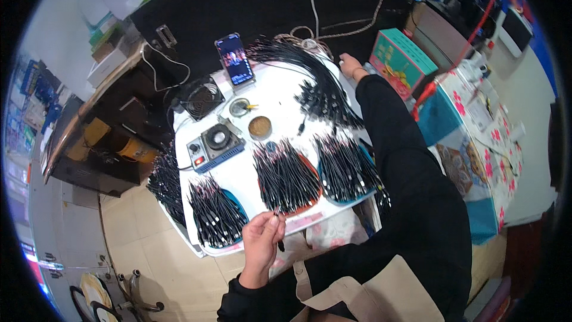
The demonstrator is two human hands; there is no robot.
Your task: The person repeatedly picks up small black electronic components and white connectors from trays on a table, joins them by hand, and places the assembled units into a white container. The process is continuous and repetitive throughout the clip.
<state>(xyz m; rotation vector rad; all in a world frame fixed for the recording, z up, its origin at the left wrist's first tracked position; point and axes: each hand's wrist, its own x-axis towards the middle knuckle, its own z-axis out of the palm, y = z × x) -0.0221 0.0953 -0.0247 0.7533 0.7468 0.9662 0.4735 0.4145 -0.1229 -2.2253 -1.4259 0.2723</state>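
My left hand (262,241) is at the near edge of the white table (286,100), its thumb and fingertips pinched on a short black cable whose dark end hangs below. Right behind it, a heap of short black cables (287,176) lies on an orange tray (302,204). My right hand (350,65) is stretched out to the far right edge, fingers curled; whatever they hold is too small to make out. Beside that hand lies a long bundle of black cables (313,74) with plug ends fanned toward me.
More cable heaps lie on a blue tray (351,198) at right and a teal tray (236,203) at left. Behind stand a soldering-type control box (215,146), a round tin (260,127), a small fan (202,98) and a propped phone (236,62). A green carton (402,62) stands at right.
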